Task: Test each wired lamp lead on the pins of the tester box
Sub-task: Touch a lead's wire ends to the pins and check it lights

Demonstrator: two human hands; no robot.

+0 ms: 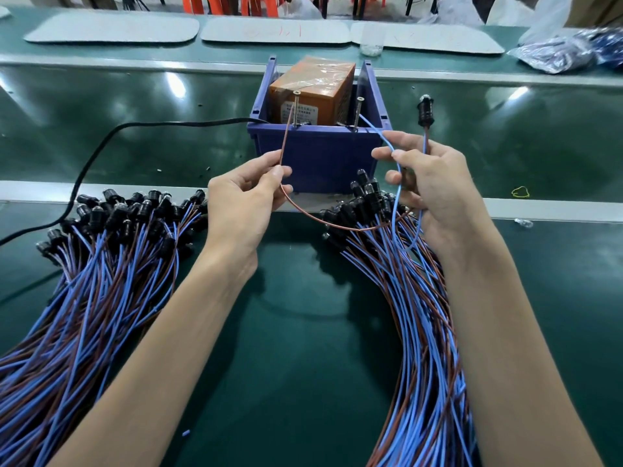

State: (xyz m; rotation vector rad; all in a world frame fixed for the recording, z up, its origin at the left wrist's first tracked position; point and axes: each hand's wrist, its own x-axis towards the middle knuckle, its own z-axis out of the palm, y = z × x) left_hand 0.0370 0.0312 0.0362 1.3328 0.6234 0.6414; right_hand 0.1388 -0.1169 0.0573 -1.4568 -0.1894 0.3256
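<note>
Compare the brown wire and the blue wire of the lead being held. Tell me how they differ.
The left hand pinches the brown wire; the right hand pinches the blue wire. The brown wire rises to the left pin; the blue wire reaches the right pin. The brown wire sags in a wide loop; the blue wire bends tighter. Both are thin and run back into the right hand.
</note>
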